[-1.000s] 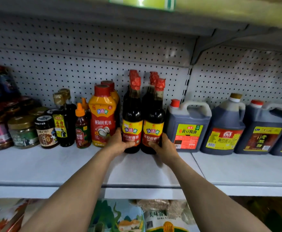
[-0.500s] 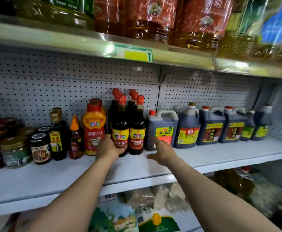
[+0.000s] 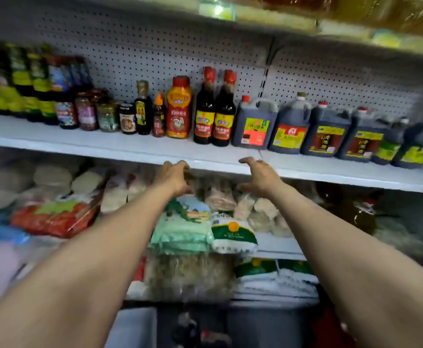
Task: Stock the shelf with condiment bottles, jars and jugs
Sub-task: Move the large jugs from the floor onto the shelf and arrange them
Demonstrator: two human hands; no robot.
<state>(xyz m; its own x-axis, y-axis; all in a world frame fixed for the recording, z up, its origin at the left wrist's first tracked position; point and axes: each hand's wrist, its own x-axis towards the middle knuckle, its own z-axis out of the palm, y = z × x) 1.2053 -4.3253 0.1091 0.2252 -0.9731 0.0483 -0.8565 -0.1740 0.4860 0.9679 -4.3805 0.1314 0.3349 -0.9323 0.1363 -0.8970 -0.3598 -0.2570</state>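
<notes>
Two dark bottles [image 3: 214,109] with red caps and yellow-red labels are stood upright and touching each other on the white shelf [image 3: 135,146], just above and between the two hands. Left of them, above the left hand [image 3: 174,179], an orange squeeze bottle [image 3: 179,109] is set beside them, then a small red-sauce bottle [image 3: 159,116], a slim dark bottle [image 3: 143,109] and a row of jars [image 3: 107,114]. Farther left, blurred bottles with yellow labels [image 3: 17,84] are lined up. Right of the pair, above the right hand [image 3: 260,178], a dark jug [image 3: 254,124] with a red cap is placed just beside them, and more dark jugs [image 3: 328,131] are ranged along the shelf to the far right.

Both hands are held below the shelf's front edge, well apart from each other, with fingers loosely curled and nothing gripped; neither bottle is touched. The forearms are stretched forward from the bottom corners of the view.

Beneath the hands, on the lower shelf, bags [image 3: 180,229] in green and white are stacked, with a red packet [image 3: 54,217] to the left. A pegboard [image 3: 155,59] is seen behind the bottles. Much of the view is blurred.
</notes>
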